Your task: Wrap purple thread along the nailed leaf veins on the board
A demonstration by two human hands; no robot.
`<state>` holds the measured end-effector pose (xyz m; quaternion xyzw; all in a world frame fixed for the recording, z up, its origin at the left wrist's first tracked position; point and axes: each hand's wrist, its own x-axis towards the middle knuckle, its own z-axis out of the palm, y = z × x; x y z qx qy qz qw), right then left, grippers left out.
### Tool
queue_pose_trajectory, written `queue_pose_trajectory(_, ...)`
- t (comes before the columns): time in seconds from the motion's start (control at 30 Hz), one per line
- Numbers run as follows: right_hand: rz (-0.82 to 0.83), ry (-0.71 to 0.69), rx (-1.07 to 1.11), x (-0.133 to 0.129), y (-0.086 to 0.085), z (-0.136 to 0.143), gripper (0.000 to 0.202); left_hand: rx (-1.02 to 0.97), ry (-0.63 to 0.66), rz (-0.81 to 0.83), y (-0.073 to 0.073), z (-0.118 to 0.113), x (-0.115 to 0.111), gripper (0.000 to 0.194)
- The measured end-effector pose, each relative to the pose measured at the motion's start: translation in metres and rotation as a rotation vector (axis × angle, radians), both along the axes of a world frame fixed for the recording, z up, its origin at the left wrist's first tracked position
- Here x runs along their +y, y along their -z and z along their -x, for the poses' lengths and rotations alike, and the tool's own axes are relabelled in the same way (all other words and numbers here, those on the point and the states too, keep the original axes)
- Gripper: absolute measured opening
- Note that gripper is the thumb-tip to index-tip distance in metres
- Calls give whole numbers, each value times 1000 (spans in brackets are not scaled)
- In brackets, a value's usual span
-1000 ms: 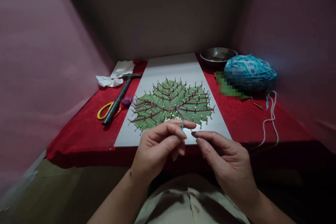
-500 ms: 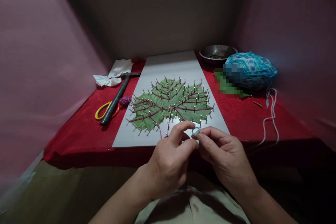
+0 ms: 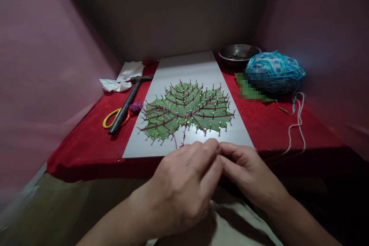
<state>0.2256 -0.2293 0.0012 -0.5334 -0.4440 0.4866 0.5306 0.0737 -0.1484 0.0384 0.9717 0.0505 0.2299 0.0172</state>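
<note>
My left hand [image 3: 187, 180] and my right hand [image 3: 250, 173] meet in front of the board's near edge, with fingertips pinched together. Between them is the end of a blue yarn, now hidden by the fingers; its loop showed a moment earlier. Beyond the hands, a green leaf [image 3: 170, 103] lies on a white board [image 3: 187, 61]. Many nails stand upright around its outline and along its veins, and purple yarn runs between them over the veins. A loose purple strand hangs toward the near edge.
On the red cloth [image 3: 86, 130] at left are a hammer [image 3: 127, 103] lying over yellow-and-red-handled scissors [image 3: 108, 118], a small purple yarn ball [image 3: 136, 107] and white tissue [image 3: 115, 85]. At right sit a metal bowl [image 3: 240, 49] of nails, a blue yarn skein [image 3: 279, 73] and another leaf [image 3: 243, 86].
My left fingers, spread apart before, have closed against the right fingertips. The small blue yarn loop has gone out of sight between them. The view has shifted slightly.
</note>
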Motion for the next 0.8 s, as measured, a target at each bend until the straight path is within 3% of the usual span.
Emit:
queue_pose_trajectory(0.07, 9, -148, 71, -1, 0, -4, 28, 30, 77, -87, -4, -5, 4, 22)
queue_pose_trajectory(0.13, 51, -271, 177, -3, 2, -9, 29, 58, 119, -49, -6, -10, 10, 25)
queue_pose_trajectory(0.2, 122, -346, 301, -5, 5, -12, 30, 75, 126, 193, -5, -14, 17, 22)
queue_pose_trajectory(0.27, 167, -353, 421, -7, 10, -15, 29, 43, 94, 543, -4, -17, 23, 15)
queue_pose_trajectory(0.37, 155, -280, 551, -9, 15, -15, 26, 45, -47, 998, -1, -19, 24, 10)
queue_pose_trajectory(0.43, 130, -206, 589, -8, 16, -15, 25, 73, -131, 1163, 1, -20, 21, 11)
queue_pose_trajectory(0.5, 115, -126, 593, -7, 17, -14, 25, 53, -147, 1176, 4, -19, 17, 12)
queue_pose_trajectory(0.67, 112, -4, 499, -6, 18, -11, 27, -124, -143, 805, 12, -14, 9, 12)
queue_pose_trajectory(0.8, 93, 80, 396, -8, 17, -6, 27, -163, -117, 661, 19, -13, 4, 13)
